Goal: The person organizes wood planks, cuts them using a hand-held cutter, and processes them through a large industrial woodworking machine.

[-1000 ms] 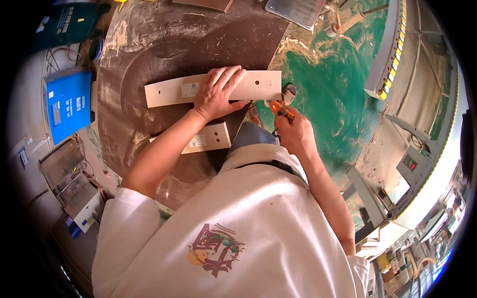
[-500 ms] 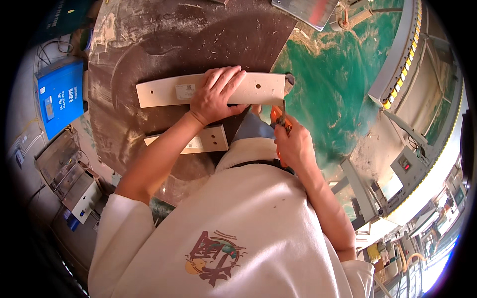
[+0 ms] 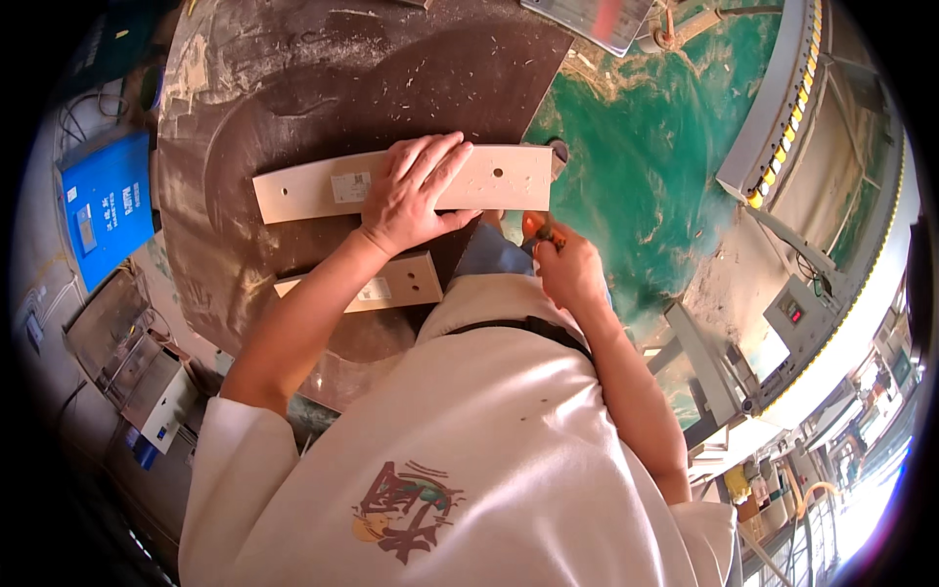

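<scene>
A long, pale wooden board with drilled holes and a white label lies across the dark brown tabletop, its right end past the table's edge. My left hand rests flat on it, fingers stretched toward the far edge and thumb along the near edge. Just below the board's right end, my right hand is closed round an orange-handled tool; its working end is mostly hidden. A second, shorter pale board with holes and a label lies nearer me, partly under my left forearm.
A green, dusty surface spreads to the right of the table. Beyond it curves a grey machine frame with yellow pieces along it. A blue box stands at the left. Sawdust and chips are scattered on the tabletop.
The orange tool's upright metal blade, seen at the board's right end before, no longer shows clearly. My right hand has shifted slightly. The whole view has moved a little; my left hand stays on the board.
</scene>
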Demonstrator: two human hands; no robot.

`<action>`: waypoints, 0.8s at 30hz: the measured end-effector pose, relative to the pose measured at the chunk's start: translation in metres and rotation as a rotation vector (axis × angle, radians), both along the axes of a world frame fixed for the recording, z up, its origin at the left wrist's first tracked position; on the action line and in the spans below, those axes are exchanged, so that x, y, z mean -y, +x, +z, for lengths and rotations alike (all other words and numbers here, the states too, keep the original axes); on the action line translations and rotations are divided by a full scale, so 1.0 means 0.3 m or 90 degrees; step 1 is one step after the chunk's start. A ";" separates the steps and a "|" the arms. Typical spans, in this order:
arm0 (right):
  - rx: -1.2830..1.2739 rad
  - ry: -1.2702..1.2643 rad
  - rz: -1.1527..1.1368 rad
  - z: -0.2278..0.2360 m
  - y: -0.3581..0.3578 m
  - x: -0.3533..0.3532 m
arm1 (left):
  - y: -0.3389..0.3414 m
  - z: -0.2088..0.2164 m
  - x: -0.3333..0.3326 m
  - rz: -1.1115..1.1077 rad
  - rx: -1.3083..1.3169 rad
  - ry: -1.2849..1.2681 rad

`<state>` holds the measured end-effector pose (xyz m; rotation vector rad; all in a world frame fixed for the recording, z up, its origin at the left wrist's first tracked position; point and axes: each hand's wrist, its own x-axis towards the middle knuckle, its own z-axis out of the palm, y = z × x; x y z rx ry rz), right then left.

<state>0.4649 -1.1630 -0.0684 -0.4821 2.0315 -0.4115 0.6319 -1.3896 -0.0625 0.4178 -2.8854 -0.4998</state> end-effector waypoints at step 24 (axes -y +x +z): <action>-0.016 -0.145 -0.055 0.154 -0.037 0.026 | -0.086 0.044 0.092 -0.062 0.018 0.002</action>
